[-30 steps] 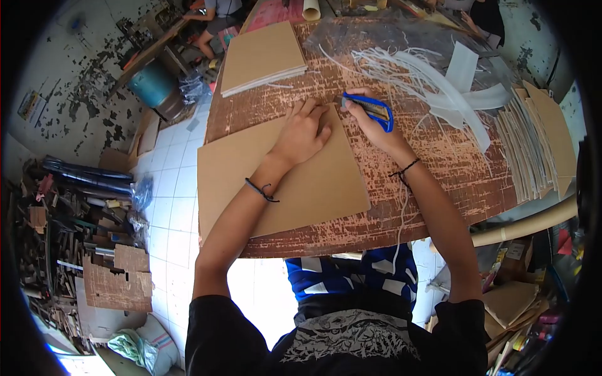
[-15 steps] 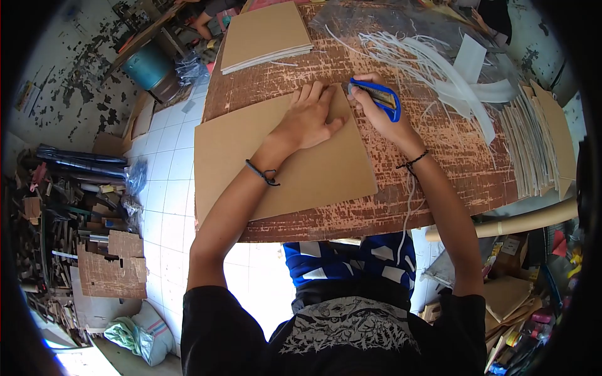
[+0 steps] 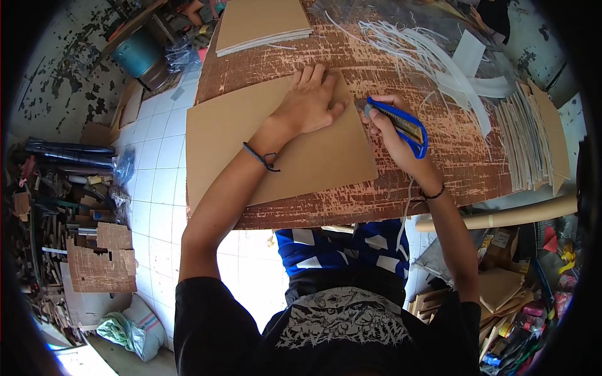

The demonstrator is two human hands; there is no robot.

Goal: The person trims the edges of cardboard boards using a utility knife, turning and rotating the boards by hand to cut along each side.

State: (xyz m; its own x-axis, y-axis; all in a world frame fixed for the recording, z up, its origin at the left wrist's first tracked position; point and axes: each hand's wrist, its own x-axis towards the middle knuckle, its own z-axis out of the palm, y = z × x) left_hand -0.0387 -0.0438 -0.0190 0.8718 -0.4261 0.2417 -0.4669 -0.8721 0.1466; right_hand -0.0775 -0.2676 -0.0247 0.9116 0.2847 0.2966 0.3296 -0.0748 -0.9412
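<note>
A brown sheet of cardboard [image 3: 282, 169] lies at the front of the worn table [image 3: 451, 172]. My left hand [image 3: 311, 103] is spread flat on its upper part, fingers pointing to the far edge. In my right hand [image 3: 393, 128] is a blue utility knife [image 3: 414, 122], the fingers wrapped round its handle. The knife's tip points left, close to the right edge of the cardboard; I cannot tell whether the blade touches it.
A stack of cardboard sheets [image 3: 263, 28] sits at the table's far left. White thin strips [image 3: 426, 56] lie in a heap at the far right. More boards [image 3: 530, 144] stand stacked at the right edge. A cardboard tube [image 3: 501, 216] juts out below.
My right hand has drawn the utility knife toward me and a little to the right, along the cardboard's right edge. My left hand stays pressed on the sheet. The view has shifted slightly.
</note>
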